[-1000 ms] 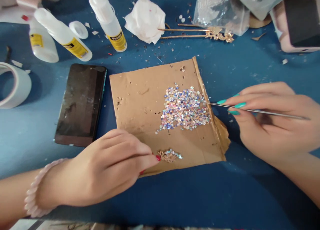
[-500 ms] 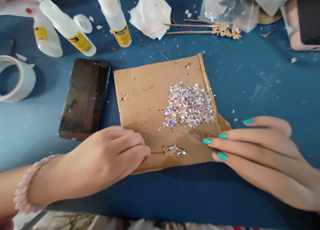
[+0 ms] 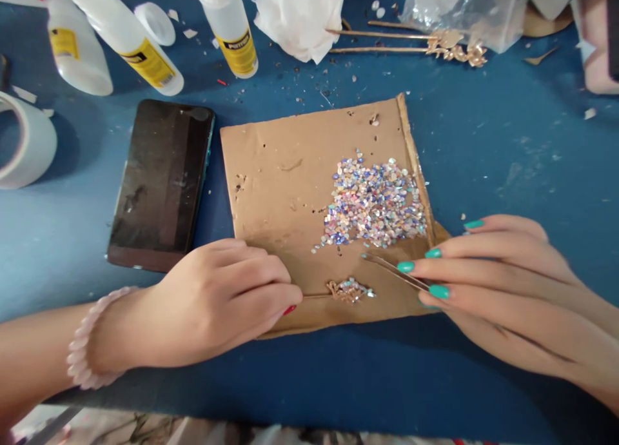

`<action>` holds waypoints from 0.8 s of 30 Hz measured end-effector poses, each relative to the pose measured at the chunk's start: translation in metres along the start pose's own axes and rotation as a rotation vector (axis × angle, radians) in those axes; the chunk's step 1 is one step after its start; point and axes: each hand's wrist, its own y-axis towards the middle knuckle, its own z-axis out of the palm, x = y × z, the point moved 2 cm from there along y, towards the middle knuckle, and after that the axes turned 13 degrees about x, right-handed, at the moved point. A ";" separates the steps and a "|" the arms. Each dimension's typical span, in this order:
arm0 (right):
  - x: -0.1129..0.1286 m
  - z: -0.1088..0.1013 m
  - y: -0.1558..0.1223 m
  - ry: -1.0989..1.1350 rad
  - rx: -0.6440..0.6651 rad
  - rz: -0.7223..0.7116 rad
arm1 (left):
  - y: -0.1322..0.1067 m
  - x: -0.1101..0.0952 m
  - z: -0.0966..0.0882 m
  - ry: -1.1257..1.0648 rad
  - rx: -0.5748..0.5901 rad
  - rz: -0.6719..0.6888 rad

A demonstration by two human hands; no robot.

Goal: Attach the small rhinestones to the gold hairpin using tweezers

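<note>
My left hand (image 3: pixel 236 303) is closed on the thin stem of a gold hair stick (image 3: pixel 316 296). Its openwork ornament (image 3: pixel 345 289), partly set with shiny stones, lies over the lower part of a cardboard piece (image 3: pixel 275 193). Between the fingers of my right hand (image 3: pixel 503 284) is a pair of tweezers (image 3: pixel 399 269), pointing left over the cardboard. A tiny bluish speck shows at the tweezer tips; whether they grip it I cannot tell. Just above the tips spreads a heap of small multicoloured rhinestones (image 3: pixel 374 203).
A dark phone (image 3: pixel 159 180) lies left of the cardboard, with a tape roll (image 3: pixel 29 142) beyond it. Glue bottles (image 3: pixel 236 45), crumpled tissue (image 3: pixel 300 19), more gold hair sticks (image 3: pixel 387 49) and a plastic bag (image 3: pixel 464 9) are along the back.
The view has shifted slightly, so the cardboard and ornament appear farther right. The tweezers' two arms now show more plainly, their tips staying below the rhinestones. Both hands keep their holds.
</note>
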 end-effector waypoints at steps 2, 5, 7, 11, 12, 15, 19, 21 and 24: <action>0.001 -0.001 0.007 -0.039 0.131 -0.107 | 0.000 0.000 0.000 0.004 -0.004 0.004; -0.004 -0.001 0.013 0.100 0.068 -0.026 | 0.001 0.000 -0.001 0.005 0.002 0.009; -0.006 0.001 0.014 0.164 0.051 -0.017 | 0.001 0.001 -0.001 0.001 0.005 0.010; -0.005 0.002 0.013 0.155 0.059 -0.052 | 0.000 0.002 -0.002 -0.002 0.002 0.007; -0.004 0.001 0.012 0.145 0.066 -0.055 | -0.001 0.002 -0.002 -0.004 0.002 0.007; -0.003 0.000 0.010 0.114 0.095 -0.041 | -0.002 0.002 -0.001 -0.021 0.004 0.018; -0.002 0.001 0.011 0.101 0.066 -0.042 | -0.003 0.002 0.000 -0.014 -0.005 0.008; -0.003 0.001 0.012 0.113 0.015 -0.043 | -0.004 0.002 0.001 0.000 -0.020 -0.004; -0.005 0.000 0.014 0.140 -0.029 -0.004 | -0.005 0.002 0.001 0.028 -0.046 -0.013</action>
